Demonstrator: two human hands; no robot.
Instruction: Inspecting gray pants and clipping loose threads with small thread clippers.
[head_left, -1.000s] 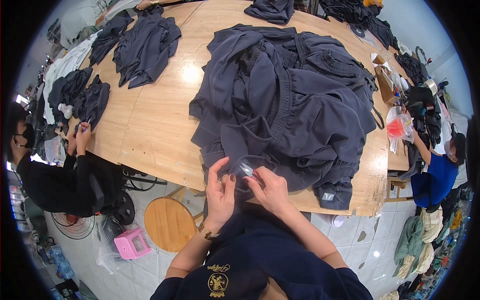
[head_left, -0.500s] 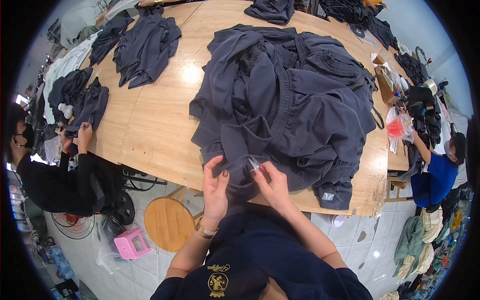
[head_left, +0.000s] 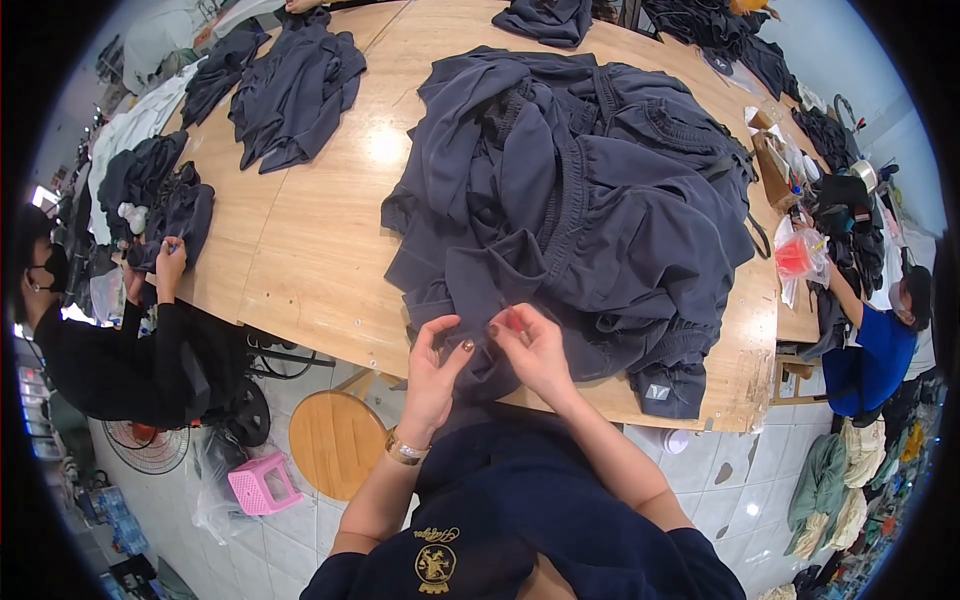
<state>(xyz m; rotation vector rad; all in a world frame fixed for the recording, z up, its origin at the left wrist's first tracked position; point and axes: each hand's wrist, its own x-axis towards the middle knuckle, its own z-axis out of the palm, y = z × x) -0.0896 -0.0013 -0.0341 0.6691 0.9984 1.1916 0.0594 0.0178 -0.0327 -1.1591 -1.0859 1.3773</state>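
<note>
A big pile of dark grey garments [head_left: 640,220] with gathered elastic waistbands lies on the wooden table [head_left: 330,240] before me. At its near edge my left hand [head_left: 432,375] hovers over the cloth, thumb and forefinger curved but apart, with nothing visible between them. Just right of it, my right hand [head_left: 535,350] is closed around a small tool with a red part [head_left: 515,319]; the fingers hide most of it, so its exact kind does not show. A grey garment leg [head_left: 480,290] lies just beyond both hands.
A person in black [head_left: 110,370] handles dark cloth at the left, and one in blue [head_left: 865,350] reaches in at the right. More dark garments [head_left: 295,100] lie farther back. A round wooden stool [head_left: 338,445] and a pink plastic stool [head_left: 264,485] stand at lower left.
My right hand has turned and its fingers have curled inward; the pointed tip seen before is hidden and a red part shows. My left thumb has moved slightly right.
</note>
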